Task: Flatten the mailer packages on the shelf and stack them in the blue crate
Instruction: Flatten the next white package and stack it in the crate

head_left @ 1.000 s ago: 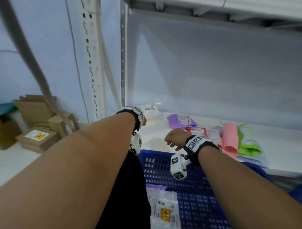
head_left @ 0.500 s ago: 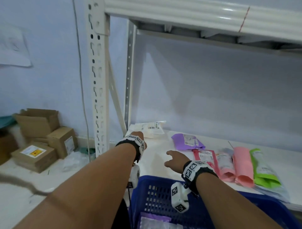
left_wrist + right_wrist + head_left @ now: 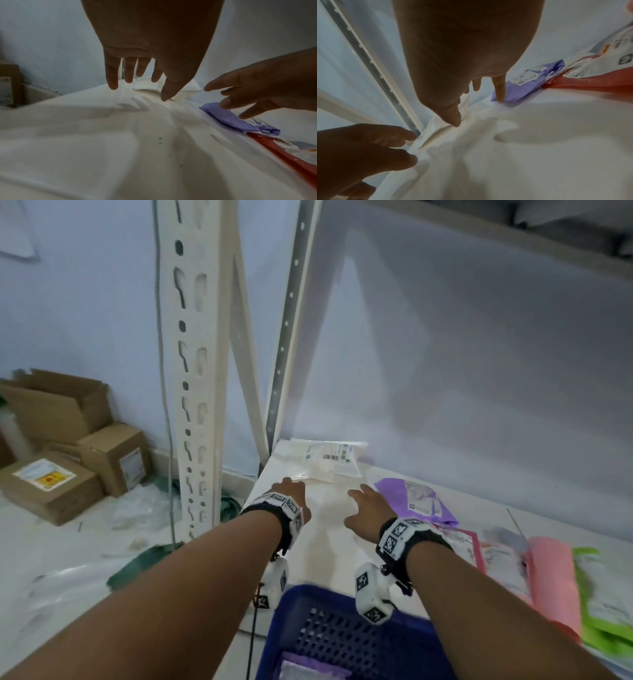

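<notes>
White mailer [image 3: 330, 460] lies just beyond both hands' fingers [image 3: 112, 75].

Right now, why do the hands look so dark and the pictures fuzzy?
Left wrist view: the left hand is backlit by the bright white shelf, where finger shadows fall. Right wrist view: the right hand is equally dark. Head view: edges smear with motion blur.

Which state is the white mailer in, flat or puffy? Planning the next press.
Puffy: the white mailer bulges up off the shelf, untouched by the left hand and right hand reaching with fingers spread.
</notes>
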